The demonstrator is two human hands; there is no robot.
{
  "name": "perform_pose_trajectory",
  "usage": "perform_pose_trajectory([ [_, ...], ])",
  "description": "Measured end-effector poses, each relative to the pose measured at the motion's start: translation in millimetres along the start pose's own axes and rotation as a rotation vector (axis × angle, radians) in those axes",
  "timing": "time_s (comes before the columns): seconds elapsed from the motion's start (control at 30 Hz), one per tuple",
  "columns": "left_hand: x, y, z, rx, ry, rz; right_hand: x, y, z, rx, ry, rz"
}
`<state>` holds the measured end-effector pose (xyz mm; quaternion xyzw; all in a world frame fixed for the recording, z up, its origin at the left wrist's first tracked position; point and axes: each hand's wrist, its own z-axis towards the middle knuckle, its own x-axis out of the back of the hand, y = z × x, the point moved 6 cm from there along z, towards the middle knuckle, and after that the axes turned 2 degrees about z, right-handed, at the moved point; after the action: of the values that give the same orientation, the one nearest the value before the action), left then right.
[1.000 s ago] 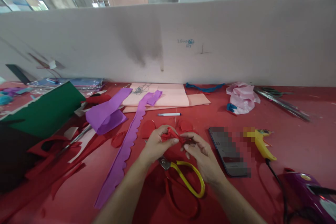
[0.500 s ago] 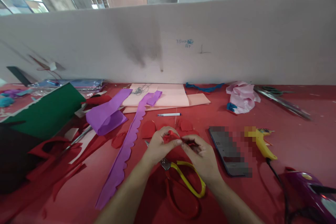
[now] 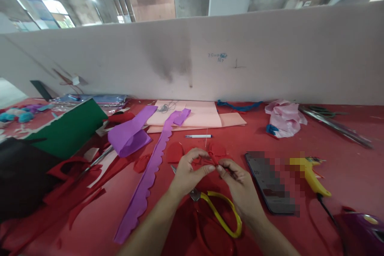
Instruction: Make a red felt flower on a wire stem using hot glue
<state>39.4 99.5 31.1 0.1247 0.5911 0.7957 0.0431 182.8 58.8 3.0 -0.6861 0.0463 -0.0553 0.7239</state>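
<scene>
Between the fingertips of both hands is a small red fabric piece [image 3: 213, 158]. My left hand [image 3: 192, 172] pinches it from the left, thumb and fingers meeting near its edge. From the right, my right hand [image 3: 238, 180] grips it with thumb and bent index finger. Scissors [image 3: 222, 212] with yellow and red handles lie under and between my wrists, their blades partly hidden by my left hand. Other red fabric pieces [image 3: 175, 152] lie just beyond my fingers. A white pen [image 3: 198, 136] rests farther back.
Scalloped purple strip [image 3: 147, 184], folded purple fabric [image 3: 127, 138] and green board [image 3: 69, 128] are at left. Peach sheets [image 3: 204, 116] lie at the back. At right are a phone [image 3: 270, 186], yellow glue gun [image 3: 315, 180], pink crumpled fabric [image 3: 286, 118] and a purple device [image 3: 364, 228].
The view has shifted, so everything appears slightly right and lower. Both hands still hold the red piece, which now stands more upright between the fingertips.
</scene>
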Motion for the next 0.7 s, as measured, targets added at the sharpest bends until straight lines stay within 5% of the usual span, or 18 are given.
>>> perform_pose_trajectory([
  [0.27, 14.2, 25.5, -9.7, -0.209, 0.233, 0.280, -1.6, 11.0, 0.3, -0.042, -0.012, 0.180],
  [0.37, 11.9, 23.6, -9.0, -0.164, 0.246, 0.273, -2.4, 16.0, -0.2, -0.117, 0.007, 0.285],
  [0.57, -5.5, -0.7, -2.5, 0.067, 0.039, -0.024, -10.9, 19.9, -1.1, -0.301, -0.049, 0.494],
  [0.7, -11.6, -6.9, -3.9, 0.145, -0.026, -0.123, -13.2, 19.8, -0.3, -0.270, -0.077, 0.476],
])
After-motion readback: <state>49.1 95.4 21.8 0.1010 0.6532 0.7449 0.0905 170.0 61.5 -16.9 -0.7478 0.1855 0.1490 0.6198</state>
